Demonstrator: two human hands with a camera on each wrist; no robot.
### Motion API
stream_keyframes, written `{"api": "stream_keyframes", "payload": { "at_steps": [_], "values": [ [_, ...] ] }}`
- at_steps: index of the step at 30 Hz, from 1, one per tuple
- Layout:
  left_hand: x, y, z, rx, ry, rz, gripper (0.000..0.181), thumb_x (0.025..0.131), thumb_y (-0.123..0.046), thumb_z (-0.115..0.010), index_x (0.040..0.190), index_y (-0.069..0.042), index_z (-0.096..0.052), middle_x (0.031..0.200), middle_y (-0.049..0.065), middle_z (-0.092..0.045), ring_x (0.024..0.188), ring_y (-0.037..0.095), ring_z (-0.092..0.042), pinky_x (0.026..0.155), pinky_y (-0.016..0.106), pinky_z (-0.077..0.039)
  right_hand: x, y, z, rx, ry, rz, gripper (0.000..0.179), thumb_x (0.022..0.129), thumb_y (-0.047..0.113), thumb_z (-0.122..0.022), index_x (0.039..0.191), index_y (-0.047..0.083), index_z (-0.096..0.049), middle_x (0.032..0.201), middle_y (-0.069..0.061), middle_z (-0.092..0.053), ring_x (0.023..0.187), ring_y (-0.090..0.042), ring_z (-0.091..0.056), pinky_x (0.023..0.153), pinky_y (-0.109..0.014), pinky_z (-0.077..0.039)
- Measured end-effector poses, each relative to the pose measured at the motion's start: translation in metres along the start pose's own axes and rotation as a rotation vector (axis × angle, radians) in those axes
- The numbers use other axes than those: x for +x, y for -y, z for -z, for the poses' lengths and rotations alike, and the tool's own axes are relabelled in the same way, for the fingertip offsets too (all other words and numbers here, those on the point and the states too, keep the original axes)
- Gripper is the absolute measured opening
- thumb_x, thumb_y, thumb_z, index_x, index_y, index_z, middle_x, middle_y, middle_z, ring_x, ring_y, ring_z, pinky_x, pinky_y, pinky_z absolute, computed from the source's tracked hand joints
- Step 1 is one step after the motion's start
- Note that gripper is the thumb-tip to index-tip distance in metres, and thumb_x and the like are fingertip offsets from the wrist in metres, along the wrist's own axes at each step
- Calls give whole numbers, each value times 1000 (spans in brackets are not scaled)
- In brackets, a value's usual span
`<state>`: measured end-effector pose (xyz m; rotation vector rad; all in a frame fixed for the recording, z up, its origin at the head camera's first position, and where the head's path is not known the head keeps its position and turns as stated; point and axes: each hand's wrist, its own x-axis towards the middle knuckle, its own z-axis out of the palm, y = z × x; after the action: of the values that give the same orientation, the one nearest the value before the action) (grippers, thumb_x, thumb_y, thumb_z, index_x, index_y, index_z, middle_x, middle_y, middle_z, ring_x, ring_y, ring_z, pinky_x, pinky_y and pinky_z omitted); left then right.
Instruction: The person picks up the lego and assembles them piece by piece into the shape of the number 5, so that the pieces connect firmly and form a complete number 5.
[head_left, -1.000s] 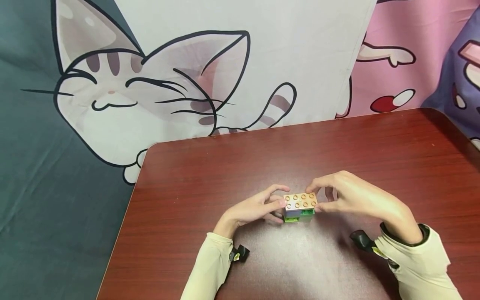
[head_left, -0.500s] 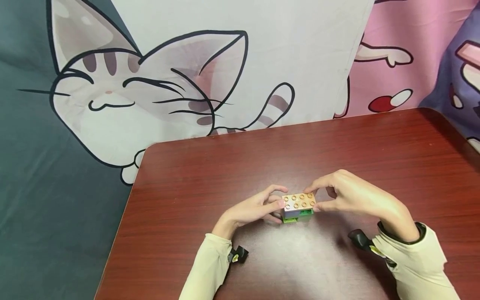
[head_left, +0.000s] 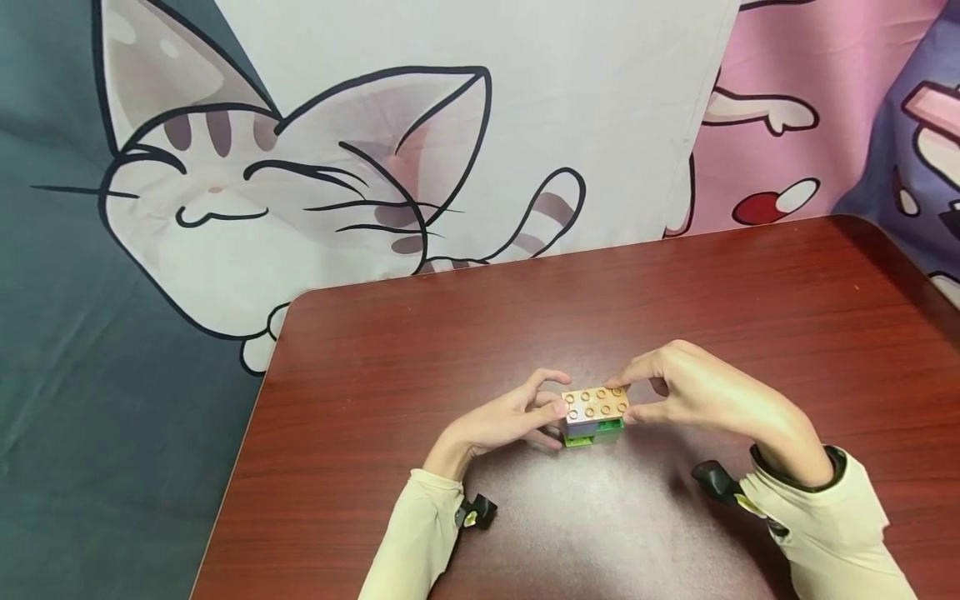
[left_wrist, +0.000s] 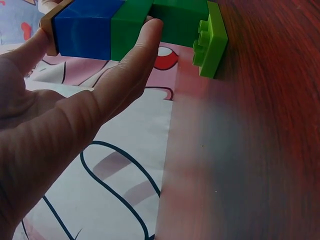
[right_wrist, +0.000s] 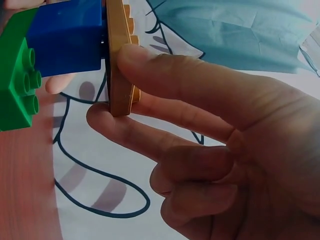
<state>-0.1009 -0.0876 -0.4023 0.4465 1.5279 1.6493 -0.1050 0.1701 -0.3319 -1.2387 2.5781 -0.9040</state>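
Note:
A small stack of toy building bricks stands on the table, capped by a tan studded plate (head_left: 596, 405). Under that plate sits a blue brick (left_wrist: 82, 30), then green bricks (left_wrist: 129, 30), with a lime-green plate (left_wrist: 215, 42) at the bottom. My left hand (head_left: 495, 421) holds the stack's left end, thumb against the tan plate and a finger along the green brick. At the opposite end, my right hand (head_left: 690, 392) pinches the tan plate's edge between thumb and forefinger. The right wrist view shows a narrow dark gap between tan plate and blue brick.
The reddish-brown wooden table (head_left: 420, 350) reaches back to a cloth backdrop (head_left: 600, 100) printed with a cartoon cat. Each wrist carries a small black camera, the right one (head_left: 716, 483) close over the tabletop.

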Motion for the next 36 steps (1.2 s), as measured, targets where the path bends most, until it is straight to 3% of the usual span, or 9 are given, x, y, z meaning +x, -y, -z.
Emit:
{"api": "stream_keyframes", "payload": {
  "at_steps": [13,21,27,36],
  "values": [
    [0,-2,-3,-12,-17,-12,43,100,-11,-42,135,-1,-19,120,23,-49,106,51,-50,87,51,-47,1,2,-1,-22,-11,-3,28,71,15,-81,97,11,-73,84,11,-67,55,2,-41,46,-18,-36],
    [-2,0,-3,-8,-22,3,44,100,-12,-42,136,-2,-19,119,20,-49,105,51,-51,87,49,-47,2,-2,-3,-7,17,-21,28,70,19,-81,97,15,-73,68,21,-54,49,3,-30,40,-17,-28],
    [-3,0,-2,-18,-31,11,46,100,-13,-43,137,-4,-16,121,21,-49,102,51,-53,89,50,-45,3,-2,-4,-13,6,-14,27,70,15,-79,96,14,-73,69,20,-55,49,3,-31,41,-17,-30],
    [-1,-3,-5,-38,-4,-24,49,99,-8,-41,136,-6,-8,115,22,-49,108,51,-50,92,43,-45,1,0,-3,-27,-25,-9,28,67,13,-78,94,13,-73,72,16,-58,51,2,-31,42,-17,-30]
  ]
}}
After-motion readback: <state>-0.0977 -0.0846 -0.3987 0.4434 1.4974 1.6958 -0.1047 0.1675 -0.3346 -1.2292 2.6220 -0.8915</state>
